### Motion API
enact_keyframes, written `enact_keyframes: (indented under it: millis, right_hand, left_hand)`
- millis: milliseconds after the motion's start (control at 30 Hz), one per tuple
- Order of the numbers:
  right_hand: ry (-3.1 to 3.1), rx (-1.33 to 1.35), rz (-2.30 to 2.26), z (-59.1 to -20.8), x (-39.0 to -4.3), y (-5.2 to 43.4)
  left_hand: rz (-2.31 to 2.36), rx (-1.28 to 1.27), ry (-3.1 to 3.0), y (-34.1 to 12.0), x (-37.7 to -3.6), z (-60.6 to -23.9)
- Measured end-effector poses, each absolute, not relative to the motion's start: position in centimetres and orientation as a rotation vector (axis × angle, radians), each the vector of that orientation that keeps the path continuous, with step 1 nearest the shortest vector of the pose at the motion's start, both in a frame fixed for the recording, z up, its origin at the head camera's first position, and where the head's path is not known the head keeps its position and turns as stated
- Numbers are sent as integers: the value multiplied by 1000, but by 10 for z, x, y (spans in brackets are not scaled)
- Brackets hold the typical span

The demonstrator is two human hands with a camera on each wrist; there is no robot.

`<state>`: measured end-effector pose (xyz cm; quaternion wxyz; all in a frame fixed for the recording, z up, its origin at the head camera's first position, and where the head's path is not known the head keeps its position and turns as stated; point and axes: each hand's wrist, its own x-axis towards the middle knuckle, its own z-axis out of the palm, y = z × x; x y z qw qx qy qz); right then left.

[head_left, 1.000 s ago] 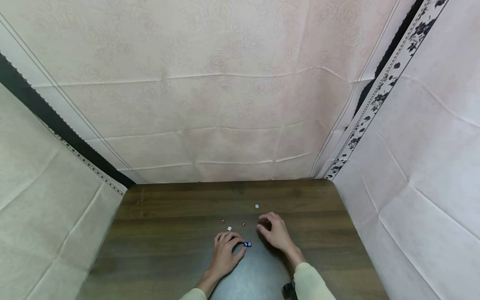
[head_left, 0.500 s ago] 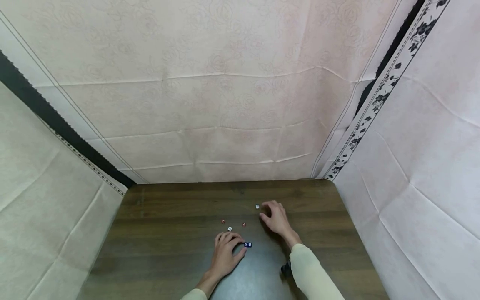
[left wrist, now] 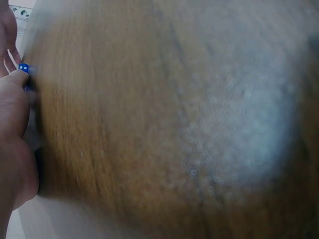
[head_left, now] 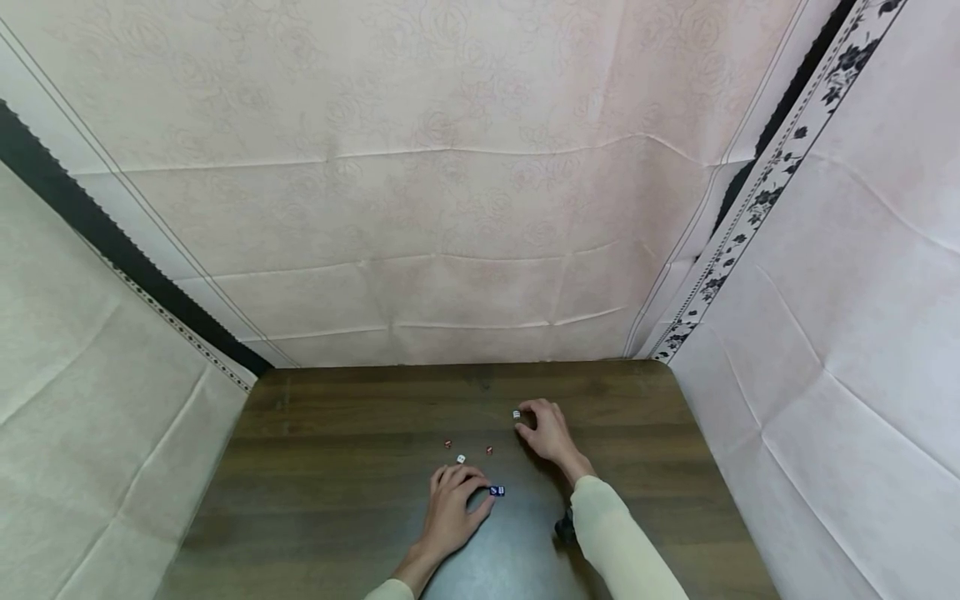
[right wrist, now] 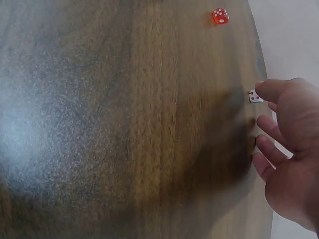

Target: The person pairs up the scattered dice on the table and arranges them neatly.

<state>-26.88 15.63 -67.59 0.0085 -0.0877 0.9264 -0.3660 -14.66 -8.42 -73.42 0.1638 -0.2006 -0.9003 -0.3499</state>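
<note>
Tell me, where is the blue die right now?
In the head view the blue die lies on the wooden table, right at the left hand's fingertips, nearer the person than the white die.

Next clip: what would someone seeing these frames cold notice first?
Two hands over a dark wooden table with small dice scattered on it. The right hand has its fingertips at a white die toward the far side, and the left hand rests nearer the person with its thumb against a blue die. Between them lie two red dice and another white one, with pale patterned cloth hung on all sides.
</note>
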Motion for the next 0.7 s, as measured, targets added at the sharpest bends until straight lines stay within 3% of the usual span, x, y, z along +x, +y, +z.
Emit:
enact_keyframes:
  millis: [700]
  right_hand:
    - [2908,-176,-1189,-685,-279,152]
  left_hand:
    - [-933,-573,-2508,-83,-147,-735]
